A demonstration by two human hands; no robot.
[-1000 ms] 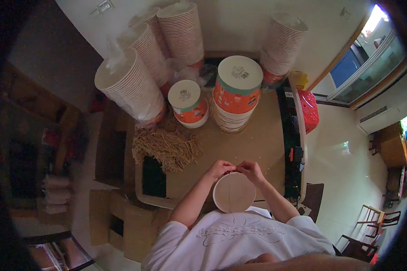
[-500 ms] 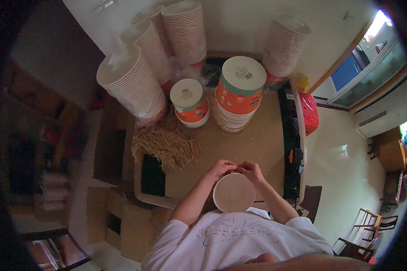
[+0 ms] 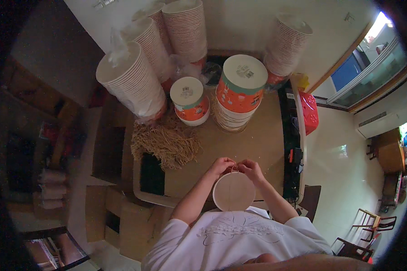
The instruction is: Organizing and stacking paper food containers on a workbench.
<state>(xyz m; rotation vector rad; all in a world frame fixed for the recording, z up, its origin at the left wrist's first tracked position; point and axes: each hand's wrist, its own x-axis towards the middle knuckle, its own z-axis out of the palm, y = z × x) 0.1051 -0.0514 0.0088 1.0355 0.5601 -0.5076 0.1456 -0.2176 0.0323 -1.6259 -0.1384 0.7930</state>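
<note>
Two hands, left hand and right hand, pinching thin string atop round pale lidded cup.

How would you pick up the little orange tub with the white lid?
Probably by the sides of the small orange tub with the white lid, coming down from above, thumb and fingers opposite. It stands upright, and its round wall looks narrow enough for one hand's grip.
</note>
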